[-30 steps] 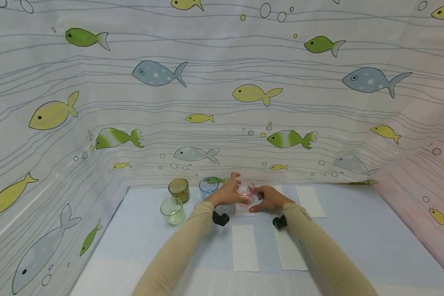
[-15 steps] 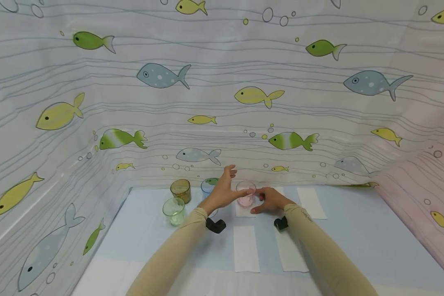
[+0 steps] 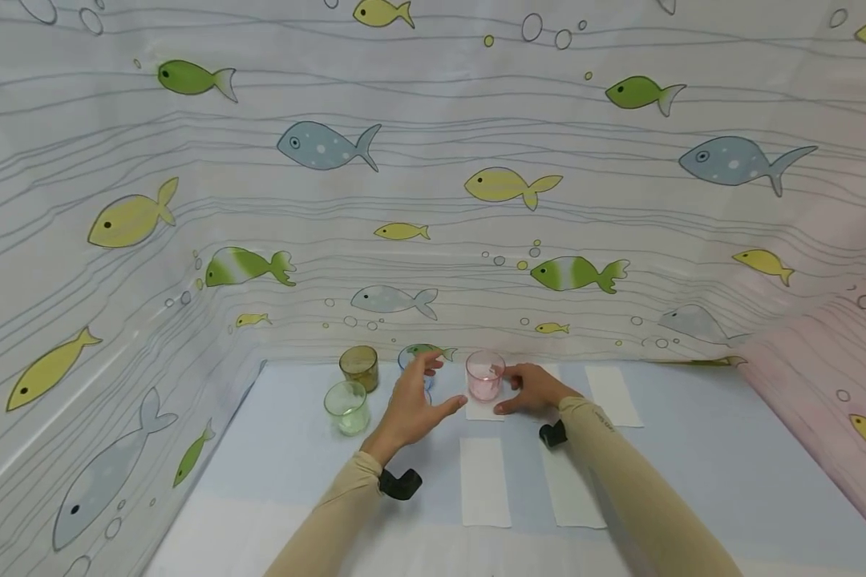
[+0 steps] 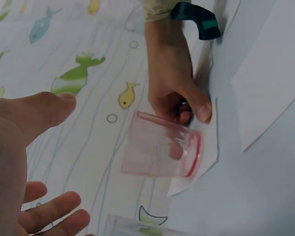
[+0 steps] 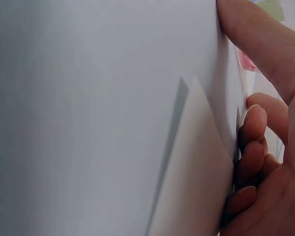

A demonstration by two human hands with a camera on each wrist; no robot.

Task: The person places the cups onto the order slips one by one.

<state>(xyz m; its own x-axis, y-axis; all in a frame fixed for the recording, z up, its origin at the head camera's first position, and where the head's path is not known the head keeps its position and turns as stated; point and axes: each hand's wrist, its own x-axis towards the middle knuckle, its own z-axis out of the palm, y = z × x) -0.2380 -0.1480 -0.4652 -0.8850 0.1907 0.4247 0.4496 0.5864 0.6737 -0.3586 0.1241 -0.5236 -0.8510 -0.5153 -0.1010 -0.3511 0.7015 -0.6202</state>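
Note:
A pink see-through glass (image 3: 485, 377) stands upright on a white strip (image 3: 480, 412) near the back wall. My right hand (image 3: 536, 388) rests low beside it, index finger reaching to the glass and the other fingers loosely curled. In the left wrist view, a fingertip shows through the glass. The right wrist view has my thumb (image 5: 255, 34) down by the cloth. My left hand (image 3: 407, 410) hangs left of the pink glass, apart from it, with fingers spread and nothing held. It partly covers a blue glass (image 3: 407, 358) and another glass nearer me.
A brown glass (image 3: 359, 369) and a pale green glass (image 3: 347, 409) stand to the left. More white strips lie at the front (image 3: 485, 482), under my right forearm (image 3: 573, 493) and at the back right (image 3: 613, 397). Fish-printed sheeting (image 3: 433, 264) encloses the table.
My left hand has let go of the pink glass and drawn back to the left and towards me. The right hand stays beside the glass, which stands in place.

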